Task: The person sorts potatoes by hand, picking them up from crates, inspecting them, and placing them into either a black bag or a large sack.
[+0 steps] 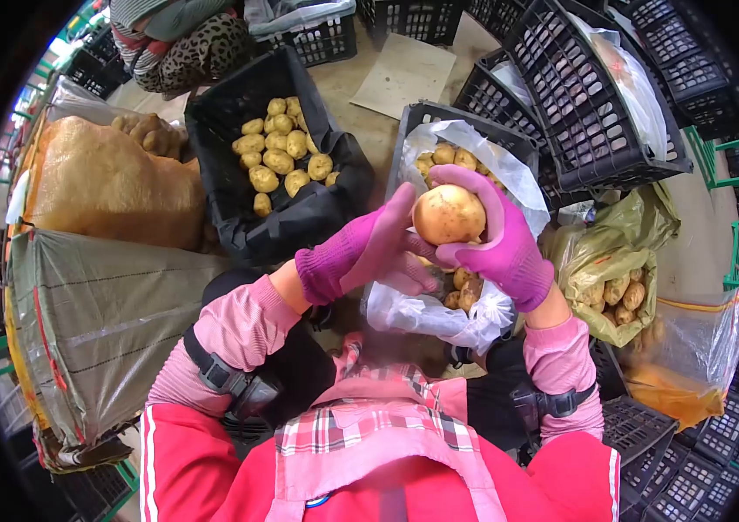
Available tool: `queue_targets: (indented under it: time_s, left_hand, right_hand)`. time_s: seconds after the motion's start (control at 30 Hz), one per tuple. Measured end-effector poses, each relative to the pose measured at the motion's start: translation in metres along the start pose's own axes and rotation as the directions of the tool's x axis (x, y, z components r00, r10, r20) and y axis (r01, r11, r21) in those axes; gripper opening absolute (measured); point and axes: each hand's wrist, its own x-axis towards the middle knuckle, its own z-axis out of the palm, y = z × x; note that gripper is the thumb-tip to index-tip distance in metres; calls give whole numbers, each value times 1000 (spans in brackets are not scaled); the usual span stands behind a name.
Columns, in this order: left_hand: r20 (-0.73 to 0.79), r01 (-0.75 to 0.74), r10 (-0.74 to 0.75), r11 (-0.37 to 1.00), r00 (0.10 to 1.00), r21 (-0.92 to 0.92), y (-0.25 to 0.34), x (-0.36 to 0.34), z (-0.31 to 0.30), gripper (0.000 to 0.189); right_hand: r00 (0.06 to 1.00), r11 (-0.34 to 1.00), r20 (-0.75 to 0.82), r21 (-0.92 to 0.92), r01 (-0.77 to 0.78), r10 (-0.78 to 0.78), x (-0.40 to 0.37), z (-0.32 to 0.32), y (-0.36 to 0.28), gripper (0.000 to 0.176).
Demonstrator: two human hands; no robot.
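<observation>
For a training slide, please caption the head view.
Right hand in a magenta glove holds a round tan potato, left hand close by, above a black plastic crate.

Right hand (505, 242) holding potato (450, 215) above lined crate (403, 161).

Purple gloves (513, 239), pink plaid apron (378, 435)

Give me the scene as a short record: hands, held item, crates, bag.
Held item: one potato
Right hand: gloved, gripping the potato
Left hand: gloved, open beside it; contact unclear
Black-lined crate: left, loose potatoes inside
White-lined crate: beneath the hands, more potatoes inside
Green bag: right, open, potatoes showing
</observation>
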Motion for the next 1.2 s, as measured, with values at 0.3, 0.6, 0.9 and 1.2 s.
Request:
queue_targets:
  time_s: [0.3,0.6,0.9,1.2]
  left_hand:
    - [5,-507,507,860,862,65,-1,24,14,91]
    - [-11,-628,691,664,723,406,0,33,23,86]
    - [240,-417,869,-42,434,908,-15,19,23,81]
    - [150,-448,869,89,472,890,-17,32,24,89]
  right_hand:
    - [971,998,-240,-50,-23,10,-15,4,16,77]
    - [953,994,-294,-97,45,-72,-12,-6,28,67]
    - [957,995,-279,-88,51,-74,-8,12,16,58]
    - [894,941,-387,324,-97,226,-7,14,13,42]
